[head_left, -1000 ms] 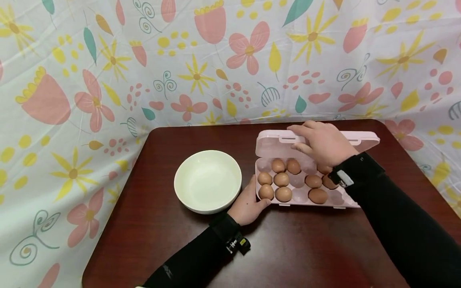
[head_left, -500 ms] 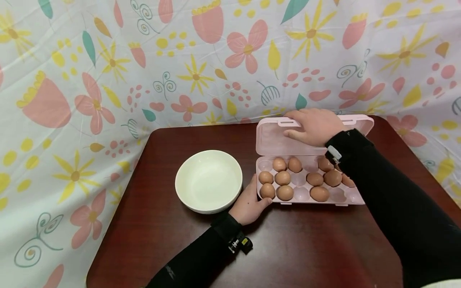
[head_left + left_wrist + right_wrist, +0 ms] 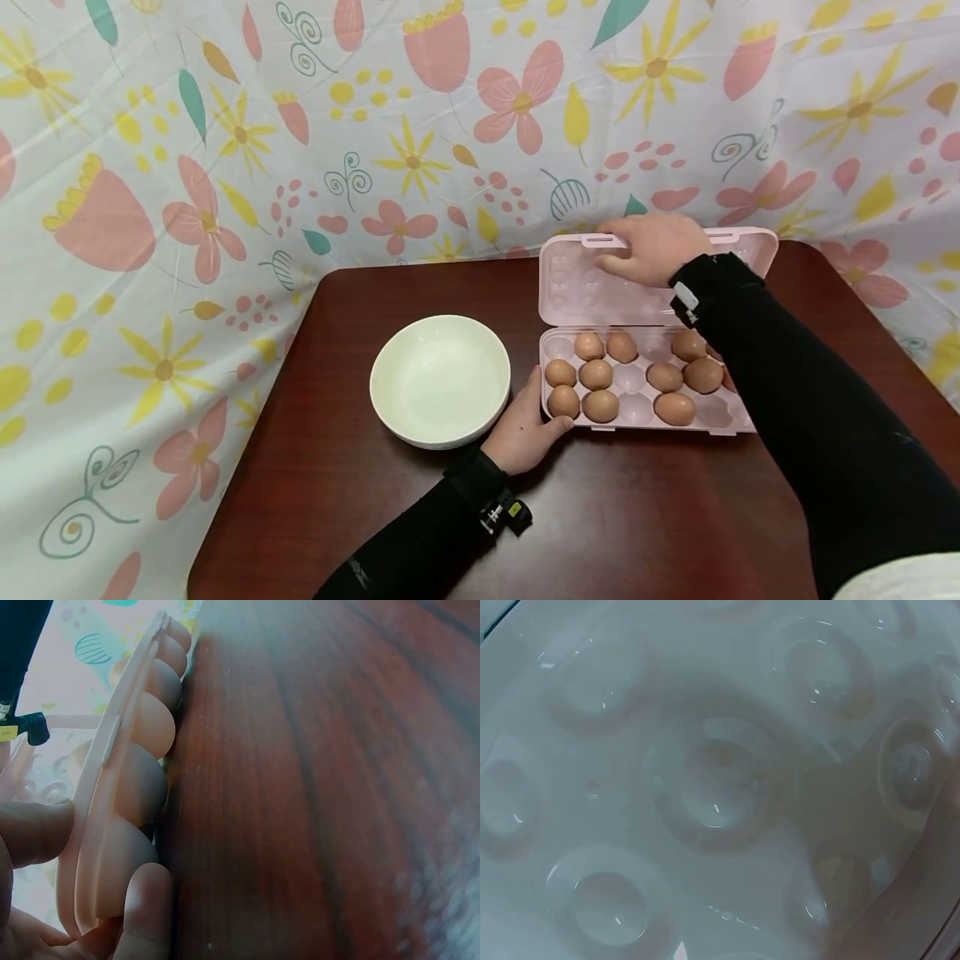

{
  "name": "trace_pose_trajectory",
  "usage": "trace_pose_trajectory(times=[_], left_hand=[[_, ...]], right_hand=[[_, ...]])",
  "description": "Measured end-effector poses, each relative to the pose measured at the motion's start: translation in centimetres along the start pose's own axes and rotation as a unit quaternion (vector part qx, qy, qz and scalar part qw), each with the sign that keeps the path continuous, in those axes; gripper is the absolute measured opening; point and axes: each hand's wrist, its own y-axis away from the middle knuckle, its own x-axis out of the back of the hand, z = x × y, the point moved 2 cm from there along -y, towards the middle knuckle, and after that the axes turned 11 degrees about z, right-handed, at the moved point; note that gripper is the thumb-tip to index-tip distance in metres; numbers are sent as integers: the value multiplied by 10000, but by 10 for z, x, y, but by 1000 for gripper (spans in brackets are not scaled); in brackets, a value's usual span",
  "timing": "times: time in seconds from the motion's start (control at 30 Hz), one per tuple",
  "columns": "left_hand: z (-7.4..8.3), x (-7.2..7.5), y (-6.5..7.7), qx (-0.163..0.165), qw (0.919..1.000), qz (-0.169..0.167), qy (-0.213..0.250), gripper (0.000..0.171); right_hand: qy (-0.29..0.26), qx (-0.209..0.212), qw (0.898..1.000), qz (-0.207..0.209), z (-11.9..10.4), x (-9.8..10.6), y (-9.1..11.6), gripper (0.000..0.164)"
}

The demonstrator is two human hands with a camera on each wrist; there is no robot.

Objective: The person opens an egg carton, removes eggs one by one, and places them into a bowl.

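Note:
A pink plastic egg carton [image 3: 634, 410] lies on the table with its lid [image 3: 573, 287] raised behind it. Several brown eggs [image 3: 597, 375] sit in its cups, and some cups hold none. My left hand [image 3: 521, 433] grips the carton's front left corner, thumb on the rim and fingers around the end; the left wrist view shows a fingertip [image 3: 148, 900] under the cups. At the lid's upper edge, my right hand [image 3: 656, 250] holds on, fingers over the rim and thumb inside. The lid's dimpled inner face [image 3: 712, 787] fills the right wrist view. My right sleeve hides the carton's right end.
A cream bowl [image 3: 440, 382] with nothing in it stands left of the carton, close to my left hand. The dark wooden table [image 3: 300, 467] runs back to a flower-printed cloth [image 3: 315, 125] hanging behind it.
My right hand has moved up and back, swinging the lid farther open, so its inner face shows more. My left hand keeps its grip on the carton's corner.

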Motion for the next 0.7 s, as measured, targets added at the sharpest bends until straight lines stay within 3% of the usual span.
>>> trace_pose_trajectory(times=[0.27, 0.5, 0.7], left_hand=[[-2, -1, -4, -356, 9990, 158, 204, 95], [-1, -2, -3, -216, 9996, 115, 112, 94], [-3, -1, 1, -75, 9999, 95, 51, 93]], right_hand=[[39, 88, 9998, 192, 1, 0, -2, 37], [-3, 202, 9998, -23, -2, 13, 2, 48], [67, 467, 9988, 107, -9, 23, 12, 51]])
